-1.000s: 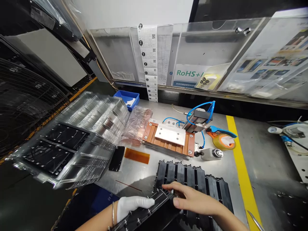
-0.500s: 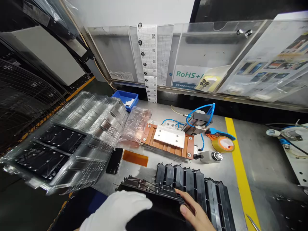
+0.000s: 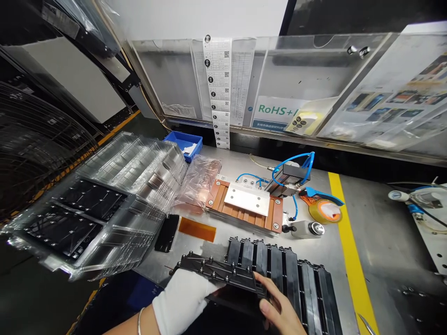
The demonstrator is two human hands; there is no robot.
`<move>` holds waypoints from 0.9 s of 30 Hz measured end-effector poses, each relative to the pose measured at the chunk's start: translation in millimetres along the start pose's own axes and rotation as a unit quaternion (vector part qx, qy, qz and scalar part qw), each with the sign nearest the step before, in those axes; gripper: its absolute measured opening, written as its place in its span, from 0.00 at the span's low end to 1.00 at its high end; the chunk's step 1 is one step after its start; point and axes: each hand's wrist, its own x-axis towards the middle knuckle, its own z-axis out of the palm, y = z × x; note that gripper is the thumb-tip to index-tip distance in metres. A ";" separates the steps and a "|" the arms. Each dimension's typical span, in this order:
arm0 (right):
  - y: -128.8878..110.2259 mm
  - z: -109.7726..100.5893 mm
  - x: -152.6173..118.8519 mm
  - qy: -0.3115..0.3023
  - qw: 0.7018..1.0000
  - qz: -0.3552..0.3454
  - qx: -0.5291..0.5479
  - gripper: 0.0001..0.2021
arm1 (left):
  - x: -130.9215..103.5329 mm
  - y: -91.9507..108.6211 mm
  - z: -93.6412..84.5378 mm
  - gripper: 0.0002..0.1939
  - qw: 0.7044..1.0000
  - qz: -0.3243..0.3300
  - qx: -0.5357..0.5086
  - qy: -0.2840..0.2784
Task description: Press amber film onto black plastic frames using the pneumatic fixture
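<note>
A black plastic part (image 3: 218, 271) with ribs and small round studs is held up near the front of the bench. My left hand (image 3: 185, 298), in a white glove, is closed at its left end, fingers bent against the near side; the fingertips are partly hidden. My bare right hand (image 3: 281, 304) grips the right end, thumb in front and index finger along the top edge. Just behind and to the right lies a row of similar black plastic parts (image 3: 277, 265), side by side on the metal bench.
Stacked clear plastic trays (image 3: 139, 172) stand at left, a phone (image 3: 167, 233) and an amber strip (image 3: 197, 229) beside them. Behind is a copper-coloured fixture (image 3: 244, 207) with blue air hoses. A bottle (image 3: 307, 229), a tape roll (image 3: 324, 211) and tweezers (image 3: 366, 324) lie right.
My gloved left hand has drawn back and turned, with its fingers now bent in and the wrist showing. The black part has tilted slightly; my right hand keeps its grip.
</note>
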 end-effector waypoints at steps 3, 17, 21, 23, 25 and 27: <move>-2.3 -4.6 4.3 -0.011 1.000 0.017 0.014 0.35 | -1.0 1.6 -2.5 0.13 0.999 0.042 -0.004 -0.006; 0.6 15.7 -4.0 0.021 0.999 0.021 0.024 0.36 | 21.7 11.9 5.8 0.21 0.995 0.022 -0.082 0.045; 1.4 17.6 -1.9 0.021 0.999 0.010 0.031 0.36 | 18.9 14.0 1.9 0.19 0.995 0.045 -0.081 0.024; -1.5 15.6 -0.4 0.006 1.000 0.003 0.030 0.37 | 16.6 16.3 -4.9 0.18 0.994 0.074 -0.080 0.016; -5.3 13.1 0.8 -0.009 1.000 0.000 0.029 0.38 | 15.0 19.7 -12.6 0.17 0.991 0.107 -0.081 0.014; -9.1 10.6 1.3 -0.015 0.999 -0.001 0.031 0.39 | 13.9 23.0 -18.9 0.17 0.988 0.129 -0.088 0.012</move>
